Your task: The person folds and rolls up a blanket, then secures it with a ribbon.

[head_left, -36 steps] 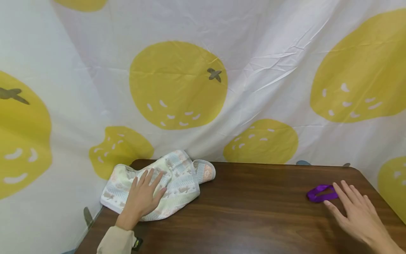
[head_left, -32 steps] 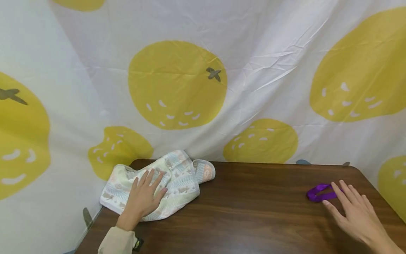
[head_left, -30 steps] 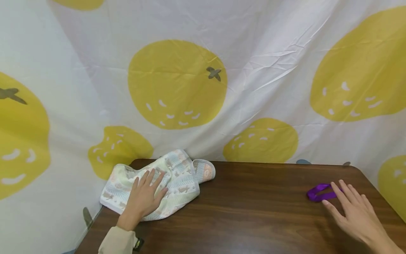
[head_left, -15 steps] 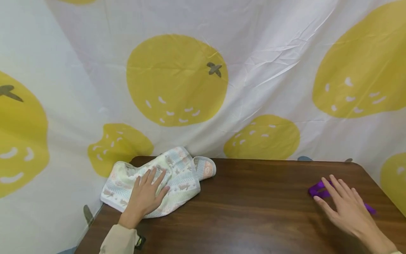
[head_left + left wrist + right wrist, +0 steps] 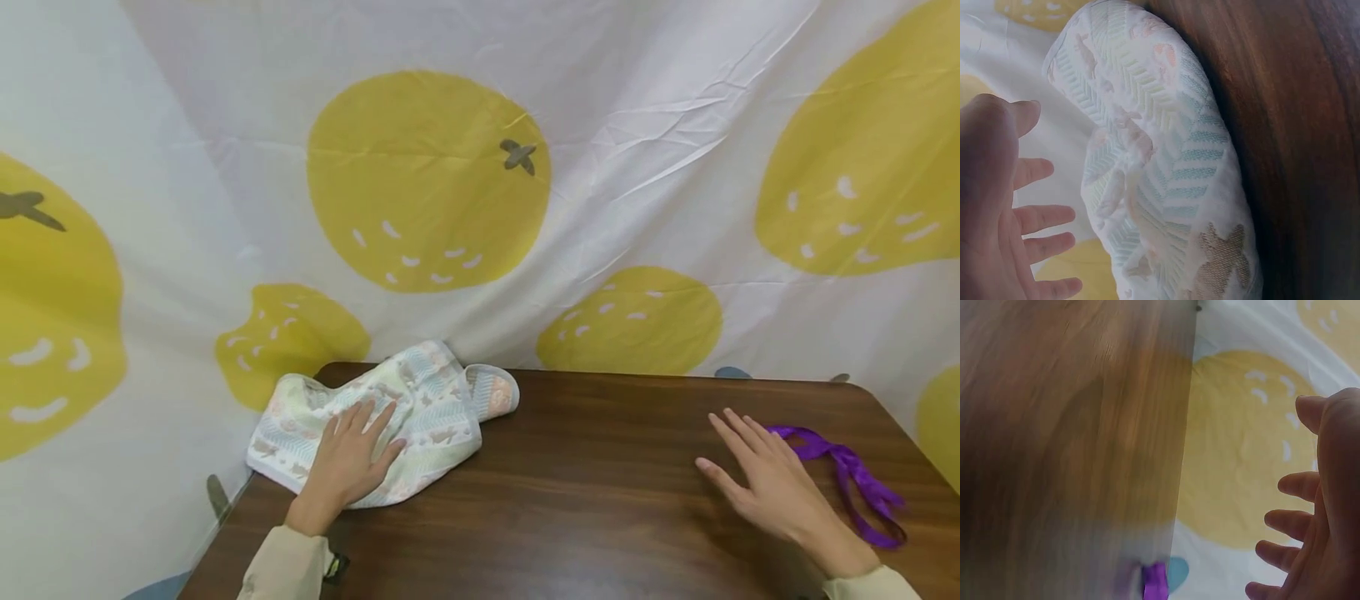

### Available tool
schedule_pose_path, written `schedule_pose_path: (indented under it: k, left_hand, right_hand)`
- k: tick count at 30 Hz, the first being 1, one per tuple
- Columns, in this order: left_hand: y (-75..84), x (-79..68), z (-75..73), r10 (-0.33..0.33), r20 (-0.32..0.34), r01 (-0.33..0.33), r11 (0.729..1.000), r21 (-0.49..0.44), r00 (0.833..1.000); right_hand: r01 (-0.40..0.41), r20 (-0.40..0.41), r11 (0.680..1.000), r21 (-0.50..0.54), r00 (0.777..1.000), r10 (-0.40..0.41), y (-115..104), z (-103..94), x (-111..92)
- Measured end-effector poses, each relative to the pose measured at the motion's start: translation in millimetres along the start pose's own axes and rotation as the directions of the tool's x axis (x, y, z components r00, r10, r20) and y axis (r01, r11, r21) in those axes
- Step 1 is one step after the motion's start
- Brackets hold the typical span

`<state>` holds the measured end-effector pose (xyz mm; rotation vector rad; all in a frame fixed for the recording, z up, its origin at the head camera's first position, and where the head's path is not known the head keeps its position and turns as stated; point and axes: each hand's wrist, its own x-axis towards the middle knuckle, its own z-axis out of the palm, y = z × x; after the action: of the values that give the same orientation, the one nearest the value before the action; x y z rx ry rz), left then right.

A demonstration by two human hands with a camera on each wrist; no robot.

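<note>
A crumpled patterned towel (image 5: 431, 417) in white, pale blue and peach lies at the back left of the table. My left hand (image 5: 348, 458) hovers over it with fingers spread; the left wrist view shows a gap between the fingers and the towel (image 5: 1160, 156). At the right lies a purple ribbon (image 5: 862, 483), looped and loosely twisted. My right hand (image 5: 776, 487), fingers extended and holding nothing, is just left of the ribbon and covers part of it in the head view. Only an end of the ribbon (image 5: 1155, 581) shows in the right wrist view.
The dark wooden table (image 5: 600, 467) has rounded back corners. A white curtain (image 5: 585, 208) printed with large yellow fruits hangs right behind it and along the left side. On the left wrist sits a dark watch (image 5: 337, 568).
My right hand has moved left across the ribbon, so more of the ribbon shows to its right. The left hand stays over the towel. The head view has shifted slightly.
</note>
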<state>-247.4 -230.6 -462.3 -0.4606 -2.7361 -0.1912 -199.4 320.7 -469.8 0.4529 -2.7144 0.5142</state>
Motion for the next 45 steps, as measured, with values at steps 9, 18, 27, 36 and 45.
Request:
schedule_pose_path:
  k: [9, 18, 27, 36, 45]
  left_hand:
    - [-3.2, -2.9, 0.2, -0.011, 0.024, 0.010, 1.000, 0.016, 1.000]
    - [-6.9, -7.5, -0.9, -0.026, 0.027, 0.026, 1.000, -0.007, 0.999]
    - [-13.8, -13.6, 4.8, -0.102, 0.196, 0.109, 0.994, -0.025, 0.975]
    - [-24.3, -20.0, 12.6, -0.156, 0.305, 0.183, 0.981, -0.061, 0.939]
    - [-19.9, -26.7, 19.4, -0.123, 0.350, 0.175, 0.977, -0.123, 0.929]
  right_hand:
    - [0.052, 0.043, 0.997, 0.060, 0.998, -0.055, -33, 11.4, 24]
    - [0.029, 0.122, 0.975, 0.219, 0.991, -0.057, -68, 29.1, 47]
    - [0.034, 0.189, 0.939, 0.343, 0.976, -0.104, -95, 51.2, 69]
    - [-0.010, 0.238, 0.885, 0.466, 0.965, -0.114, -117, 74.5, 88]
    - [-0.093, 0.277, 0.759, 0.644, 0.954, -0.118, -145, 98.3, 108]
